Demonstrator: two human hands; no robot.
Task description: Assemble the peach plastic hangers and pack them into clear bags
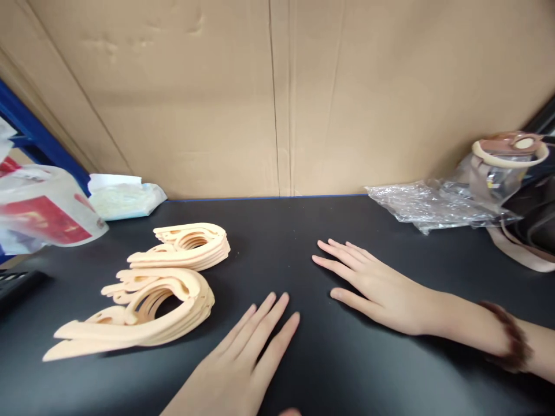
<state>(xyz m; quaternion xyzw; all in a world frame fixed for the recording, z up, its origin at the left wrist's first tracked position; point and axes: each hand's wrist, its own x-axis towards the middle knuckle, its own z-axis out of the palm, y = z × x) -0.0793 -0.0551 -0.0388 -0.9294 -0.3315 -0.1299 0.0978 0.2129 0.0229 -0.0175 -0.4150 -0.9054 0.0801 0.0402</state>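
Rest right hand (375, 286) and left hand (238, 364) flat on black tabletop (277, 248) (spread-fingered, gripping nothing), clear of stacked hangers (150, 333) at left hand's ten o'clock.

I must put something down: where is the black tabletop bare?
The black tabletop is bare between the two stacks of curved cream pieces and the right hand, back to the tan cardboard wall, and between that hand and the left hand. Crowded: left, around the stacks; far right, under crinkled clear plastic sheeting.

Left of frame: far stack (184, 258) is lying behind near stack (145, 331) on table (277, 254); film (425, 203) is resting at right.
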